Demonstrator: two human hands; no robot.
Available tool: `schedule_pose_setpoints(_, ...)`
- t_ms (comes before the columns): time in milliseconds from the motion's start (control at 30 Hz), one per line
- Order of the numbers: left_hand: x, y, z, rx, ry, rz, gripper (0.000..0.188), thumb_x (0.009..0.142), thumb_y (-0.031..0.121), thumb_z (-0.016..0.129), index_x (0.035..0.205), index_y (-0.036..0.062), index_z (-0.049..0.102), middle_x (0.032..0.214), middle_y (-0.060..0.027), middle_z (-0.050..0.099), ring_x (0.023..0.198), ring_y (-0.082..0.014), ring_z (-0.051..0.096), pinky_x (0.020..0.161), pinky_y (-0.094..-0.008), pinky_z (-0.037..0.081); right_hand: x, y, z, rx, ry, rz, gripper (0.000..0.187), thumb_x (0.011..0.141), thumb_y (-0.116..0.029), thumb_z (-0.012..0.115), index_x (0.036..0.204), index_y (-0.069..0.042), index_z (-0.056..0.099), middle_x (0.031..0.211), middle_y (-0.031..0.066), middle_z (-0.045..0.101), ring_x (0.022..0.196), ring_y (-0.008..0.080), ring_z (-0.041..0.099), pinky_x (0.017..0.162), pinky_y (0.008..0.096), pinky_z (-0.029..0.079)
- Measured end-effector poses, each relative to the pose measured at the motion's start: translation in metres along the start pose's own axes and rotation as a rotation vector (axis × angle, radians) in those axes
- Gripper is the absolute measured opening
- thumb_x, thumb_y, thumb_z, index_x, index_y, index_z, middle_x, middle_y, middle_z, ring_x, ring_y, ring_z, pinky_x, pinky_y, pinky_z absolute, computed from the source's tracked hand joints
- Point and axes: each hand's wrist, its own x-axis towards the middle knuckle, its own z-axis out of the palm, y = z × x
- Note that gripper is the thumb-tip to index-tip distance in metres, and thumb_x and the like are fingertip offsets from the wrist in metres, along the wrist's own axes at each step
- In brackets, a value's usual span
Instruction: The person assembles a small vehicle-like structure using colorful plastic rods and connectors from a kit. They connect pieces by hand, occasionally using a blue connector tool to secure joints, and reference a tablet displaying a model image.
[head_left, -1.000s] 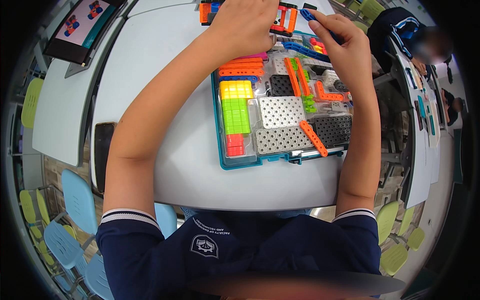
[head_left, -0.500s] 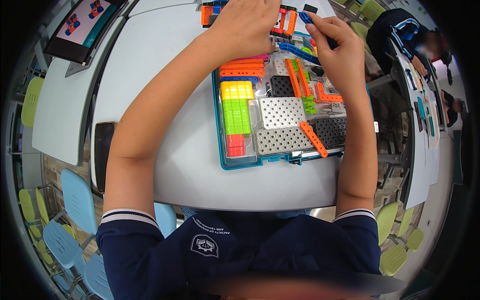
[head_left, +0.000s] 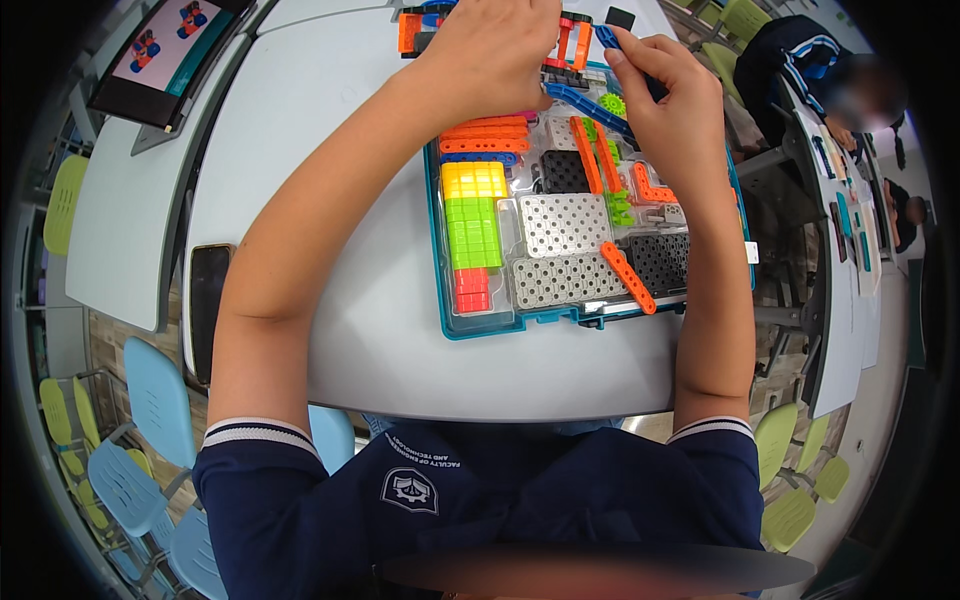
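Observation:
My left hand (head_left: 495,60) is closed on a model built of orange, red, blue and black plastic pieces (head_left: 570,45). The hand hides the middle of the model, and the frame's top edge cuts it off. To the right, my right hand (head_left: 672,95) pinches a small dark blue connector piece (head_left: 606,37) between thumb and finger, close beside the model. Below the model and between my hands, a long blue beam (head_left: 590,106) slants down to the right; whether a hand holds it is hidden. Both hands are over the far part of a teal-edged parts tray (head_left: 480,333).
Inside the tray are orange strips (head_left: 485,133), yellow blocks (head_left: 475,180), green blocks (head_left: 472,232), grey perforated plates (head_left: 563,225) and a loose orange beam (head_left: 627,278). A phone (head_left: 210,310) lies at the table's left edge. A screen (head_left: 170,50) stands far left; another person sits far right.
My right hand has shifted slightly left with the blue connector. The long blue beam has moved a little left, and a green gear shows more beside it. My left hand has barely moved.

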Motion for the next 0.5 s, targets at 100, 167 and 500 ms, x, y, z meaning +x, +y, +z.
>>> schedule_pose_setpoints(100,0.000,0.001,0.000,-0.006,-0.028,-0.017,0.052,0.059,0.006,0.075,0.101,-0.0091,0.048,0.099,-0.0245,0.051,0.096,-0.0414,0.054,0.087,-0.0455,0.046,0.000,0.001,0.001,0.016,-0.003,-0.019,0.024,0.095,-0.013,0.072,0.116,-0.002,0.075,0.085,0.0064,0.067,0.066,0.0118,0.056,0.059,0.0275,0.044)
schedule_pose_setpoints(167,0.000,0.002,0.001,-0.011,-0.017,-0.008,0.052,0.059,0.007,0.075,0.101,-0.0091,0.048,0.100,-0.0246,0.051,0.096,-0.0414,0.054,0.087,-0.0454,0.046,0.000,0.001,0.001,0.011,-0.012,-0.028,0.024,0.095,-0.013,0.072,0.116,-0.002,0.075,0.085,0.0064,0.067,0.066,0.0117,0.056,0.060,0.0274,0.044)
schedule_pose_setpoints(500,0.002,0.003,-0.006,-0.004,-0.031,0.062,0.060,0.057,0.015,0.081,0.104,-0.0080,0.049,0.100,-0.0205,0.051,0.097,-0.0370,0.054,0.086,-0.0429,0.046,0.010,0.007,-0.024,0.048,-0.169,-0.019,0.022,0.095,-0.012,0.070,0.113,-0.002,0.075,0.084,0.0141,0.066,0.070,0.0287,0.062,0.069,0.0373,0.049)
